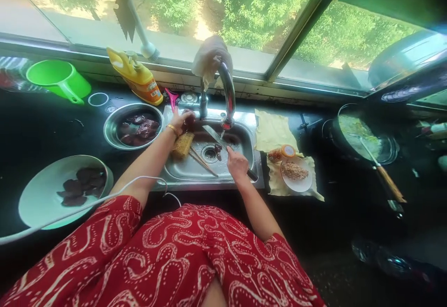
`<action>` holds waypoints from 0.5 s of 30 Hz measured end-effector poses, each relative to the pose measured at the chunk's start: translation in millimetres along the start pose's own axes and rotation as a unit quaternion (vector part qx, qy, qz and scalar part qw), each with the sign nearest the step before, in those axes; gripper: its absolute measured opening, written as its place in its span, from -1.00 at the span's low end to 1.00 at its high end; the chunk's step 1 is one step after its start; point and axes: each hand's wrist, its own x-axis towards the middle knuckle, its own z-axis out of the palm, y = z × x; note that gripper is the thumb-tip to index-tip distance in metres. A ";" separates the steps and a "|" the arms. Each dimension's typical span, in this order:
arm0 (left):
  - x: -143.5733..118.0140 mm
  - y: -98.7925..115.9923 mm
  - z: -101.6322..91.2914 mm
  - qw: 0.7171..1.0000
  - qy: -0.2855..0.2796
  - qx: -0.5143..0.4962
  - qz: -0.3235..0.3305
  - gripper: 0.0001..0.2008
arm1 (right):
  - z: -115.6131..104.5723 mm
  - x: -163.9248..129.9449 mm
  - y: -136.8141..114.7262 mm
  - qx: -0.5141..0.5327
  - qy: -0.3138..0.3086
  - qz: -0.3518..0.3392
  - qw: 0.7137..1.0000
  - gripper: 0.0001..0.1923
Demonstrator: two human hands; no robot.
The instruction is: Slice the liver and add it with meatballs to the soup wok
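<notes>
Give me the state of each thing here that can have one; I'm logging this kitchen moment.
left hand: closed on a dark piece at the sink's back edge
right hand: gripping the knife
knife: blade under the tap's spout
tap: cloth draped on top; water flow unclear
sink: brush and chopsticks inside
steel bowl: holds dark pieces
pale plate: holds dark slices
green jug: lying on its side
pan: food and spatula inside

Bright daylight floods through the window (pixel 244 14); the edges bend and blur.
</notes>
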 end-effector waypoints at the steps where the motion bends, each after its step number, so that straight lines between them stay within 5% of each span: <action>1: 3.1 3.9 1.8 1.000 0.003 0.000 0.009 -0.18 | -1.2 0.1 -0.9 -0.007 0.011 -0.006 1.000 -0.57; 9: -11.7 -1.2 25.5 0.999 -0.040 0.034 0.007 0.03 | -3.7 -18.3 12.0 0.068 -0.011 0.002 0.998 -0.57; 11: -18.0 -4.9 25.3 0.999 -0.040 0.009 -0.006 -0.09 | -3.3 -25.6 16.0 0.097 -0.053 0.011 0.994 -0.60; 15: -41.6 -23.7 9.2 0.991 -0.037 -0.081 -0.100 -0.66 | 0.4 -42.6 23.8 0.107 -0.069 0.031 0.991 -0.60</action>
